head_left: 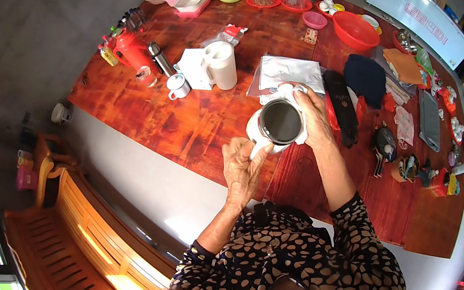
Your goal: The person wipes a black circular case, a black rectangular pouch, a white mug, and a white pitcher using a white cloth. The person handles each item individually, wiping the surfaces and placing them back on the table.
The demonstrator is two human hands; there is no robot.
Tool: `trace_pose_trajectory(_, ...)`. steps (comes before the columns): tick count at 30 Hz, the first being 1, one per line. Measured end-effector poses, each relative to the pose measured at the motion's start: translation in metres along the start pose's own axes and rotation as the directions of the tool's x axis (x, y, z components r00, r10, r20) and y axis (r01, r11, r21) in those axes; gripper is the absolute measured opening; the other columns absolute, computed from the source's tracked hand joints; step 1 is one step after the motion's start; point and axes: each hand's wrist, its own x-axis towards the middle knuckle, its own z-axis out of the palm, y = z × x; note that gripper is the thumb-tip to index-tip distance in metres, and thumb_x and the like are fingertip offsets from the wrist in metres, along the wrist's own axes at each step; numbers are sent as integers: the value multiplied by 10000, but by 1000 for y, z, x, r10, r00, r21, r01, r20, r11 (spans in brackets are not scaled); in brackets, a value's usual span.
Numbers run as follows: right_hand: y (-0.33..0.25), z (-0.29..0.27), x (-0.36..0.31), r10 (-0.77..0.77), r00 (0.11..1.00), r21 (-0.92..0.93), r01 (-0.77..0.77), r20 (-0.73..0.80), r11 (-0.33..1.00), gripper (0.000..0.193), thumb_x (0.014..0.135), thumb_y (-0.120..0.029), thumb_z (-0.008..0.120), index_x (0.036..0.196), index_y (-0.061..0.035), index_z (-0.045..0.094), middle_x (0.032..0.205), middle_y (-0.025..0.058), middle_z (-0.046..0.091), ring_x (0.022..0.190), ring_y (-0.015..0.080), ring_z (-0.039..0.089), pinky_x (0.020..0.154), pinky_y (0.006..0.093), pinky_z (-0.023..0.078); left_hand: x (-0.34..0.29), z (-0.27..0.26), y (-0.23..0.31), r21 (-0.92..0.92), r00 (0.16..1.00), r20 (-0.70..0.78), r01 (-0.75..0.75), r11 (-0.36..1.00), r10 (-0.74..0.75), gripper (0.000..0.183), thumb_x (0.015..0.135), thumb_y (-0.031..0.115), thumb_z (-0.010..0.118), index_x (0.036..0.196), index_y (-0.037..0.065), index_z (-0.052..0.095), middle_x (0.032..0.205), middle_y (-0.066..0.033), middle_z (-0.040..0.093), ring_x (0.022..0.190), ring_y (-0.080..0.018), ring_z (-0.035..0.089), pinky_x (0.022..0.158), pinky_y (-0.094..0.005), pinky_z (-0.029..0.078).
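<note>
Held over the near part of the table is a white mug [256, 128] with a dark, shiny round top; I cannot tell whether that is a lid or its inside. My left hand [240, 170] is closed at the mug's lower left side, thumb and fingers at what looks like its handle. On the other side my right hand [315, 114] is closed round a white cloth [304, 131], pressing it against the mug's wall and rim. Just beyond lies a silvery-white flat packet [291, 71]. To the right of my right hand is a long black pouch [342, 107].
On the red-brown table [138, 120], a white pitcher [222, 65], lidded white mug [177, 86], steel flask [159, 58] and red thermos jug [134, 51] stand left. Basins, including a large red one [356, 30], line the far side. Folded cloths [365, 80] lie right; a wooden bench [73, 247] stands left.
</note>
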Motion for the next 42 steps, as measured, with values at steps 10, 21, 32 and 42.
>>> trace_pose_trajectory(10,-17,34,-1,-64,993,-38,60,-99,997,236,944,-212,554,1063,-12,596,945,15,605,863,88,552,781,244,460,11,18,-22,-791,992,6,82,606,-127,148,773,44,748,761,17,604,1436,-149,394,1208,-188,460,972,-333,377)
trace_pose_trajectory(21,18,90,-51,-712,529,-811,576,462,-98,421,867,-104,575,1254,30,479,1308,270,462,1226,419,460,1013,546,357,34,7,-24,-950,981,58,111,293,-184,133,846,-4,640,954,51,585,1060,-62,630,935,-130,608,827,-286,526)
trace_pose_trajectory(32,-5,100,-14,-357,933,-508,291,-36,811,409,968,-260,471,1253,33,484,1120,127,599,1019,184,565,874,310,453,54,-40,-22,-903,969,165,223,368,-183,191,848,146,695,950,78,549,1033,-25,599,905,-141,603,788,-358,548)
trace_pose_trajectory(42,7,86,15,-273,962,-341,261,13,903,345,949,-172,492,1235,19,507,1092,95,621,992,169,597,878,304,474,69,-53,-44,-904,959,243,279,323,-148,166,854,138,689,930,88,550,1051,-23,607,945,-151,611,818,-350,545)
